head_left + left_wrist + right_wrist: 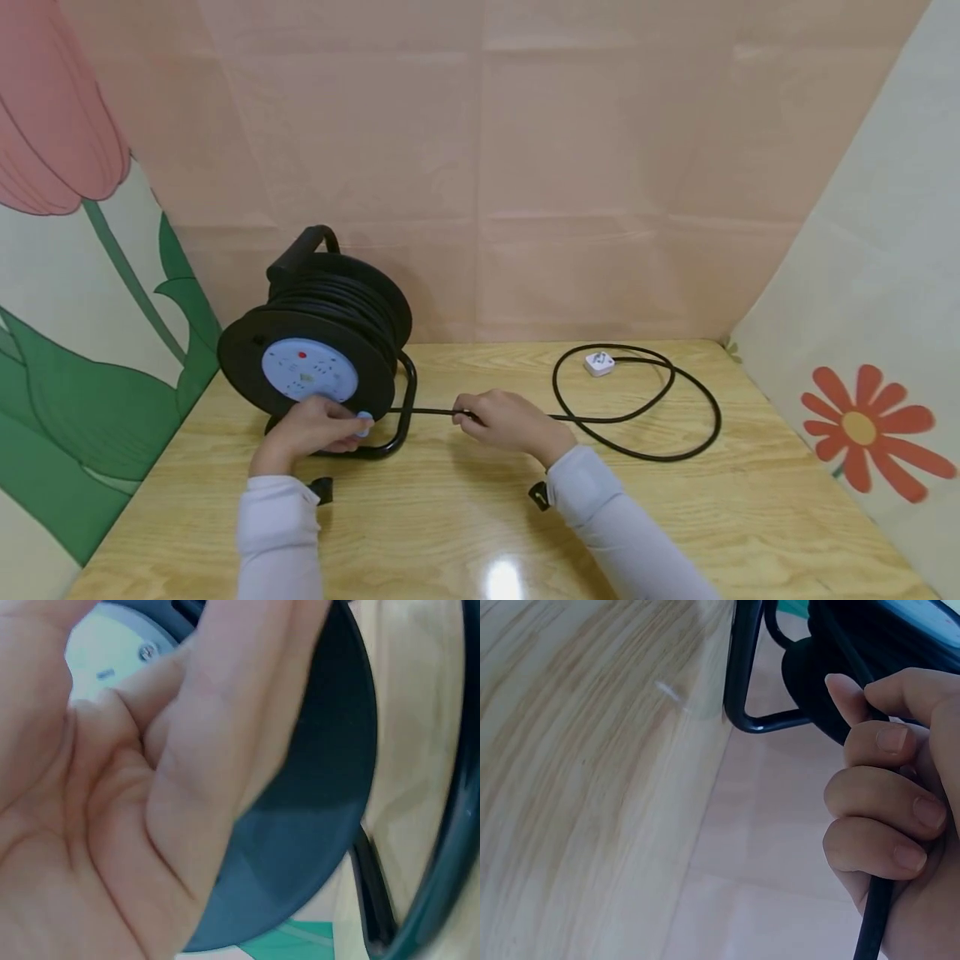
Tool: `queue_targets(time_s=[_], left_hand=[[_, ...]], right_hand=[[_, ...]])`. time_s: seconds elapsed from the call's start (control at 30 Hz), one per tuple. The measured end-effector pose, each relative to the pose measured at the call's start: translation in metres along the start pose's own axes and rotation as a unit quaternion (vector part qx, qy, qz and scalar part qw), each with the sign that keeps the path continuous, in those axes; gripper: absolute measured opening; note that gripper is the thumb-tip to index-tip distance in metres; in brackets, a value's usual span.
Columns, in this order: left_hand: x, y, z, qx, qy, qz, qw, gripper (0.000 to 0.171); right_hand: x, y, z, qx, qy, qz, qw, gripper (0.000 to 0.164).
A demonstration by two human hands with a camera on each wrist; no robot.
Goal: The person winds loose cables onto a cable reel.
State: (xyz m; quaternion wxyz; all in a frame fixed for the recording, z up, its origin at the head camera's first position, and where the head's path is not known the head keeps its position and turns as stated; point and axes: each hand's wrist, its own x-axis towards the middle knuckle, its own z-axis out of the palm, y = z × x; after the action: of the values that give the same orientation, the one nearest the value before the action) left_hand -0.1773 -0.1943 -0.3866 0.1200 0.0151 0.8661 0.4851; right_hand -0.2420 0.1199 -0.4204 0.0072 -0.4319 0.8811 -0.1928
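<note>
A black cable reel (243,358) with a light-blue socket panel (281,367) stands at the left of the table, black cable wound round its drum. My left hand (307,429) is at the lower front of the reel and pinches a small blue crank knob (365,423). In the left wrist view, the palm hides the knob and covers much of the black disc (300,795). Right of the reel, my right hand (506,419) grips the black cable (427,410), fingers curled round it. Between reel and fist the cable runs straight; in the right wrist view its tail (872,922) leaves below the fist.
Beyond my right hand the cable lies in loose loops (716,417) on the wooden table (450,533), ending in a white plug (599,364). A black tube frame (408,400) supports the reel. A pink backdrop (570,208) and printed side panels surround the table.
</note>
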Motion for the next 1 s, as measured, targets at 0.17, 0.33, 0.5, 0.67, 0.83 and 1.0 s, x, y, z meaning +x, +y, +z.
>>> queue_targets(time_s=[0.17, 0.33, 0.5, 0.67, 0.83, 1.0], left_hand=[[0.001, -0.008, -0.002, 0.011, 0.004, 0.011, 0.9999, 0.042], [0.000, -0.011, -0.004, 0.033, 0.020, 0.010, 0.9992, 0.045], [-0.001, -0.015, -0.006, 0.055, 0.034, -0.001, 0.9979, 0.046], [-0.002, -0.016, -0.008, 0.069, 0.044, -0.009, 0.9966, 0.046], [-0.002, -0.017, -0.011, 0.080, 0.048, -0.012, 0.9955, 0.049], [-0.002, -0.020, -0.015, 0.102, 0.053, -0.007, 0.9934, 0.050]], right_hand=[[0.003, 0.001, 0.004, 0.000, -0.004, 0.002, 1.000, 0.027], [0.007, 0.000, 0.007, 0.005, -0.005, 0.004, 1.000, 0.026], [0.011, -0.003, 0.009, 0.000, -0.005, 0.006, 1.000, 0.026], [0.013, -0.006, 0.011, 0.002, -0.004, 0.006, 1.000, 0.026], [0.015, -0.007, 0.012, -0.003, -0.003, 0.003, 1.000, 0.026], [0.019, -0.008, 0.013, -0.012, -0.002, 0.001, 1.000, 0.030]])
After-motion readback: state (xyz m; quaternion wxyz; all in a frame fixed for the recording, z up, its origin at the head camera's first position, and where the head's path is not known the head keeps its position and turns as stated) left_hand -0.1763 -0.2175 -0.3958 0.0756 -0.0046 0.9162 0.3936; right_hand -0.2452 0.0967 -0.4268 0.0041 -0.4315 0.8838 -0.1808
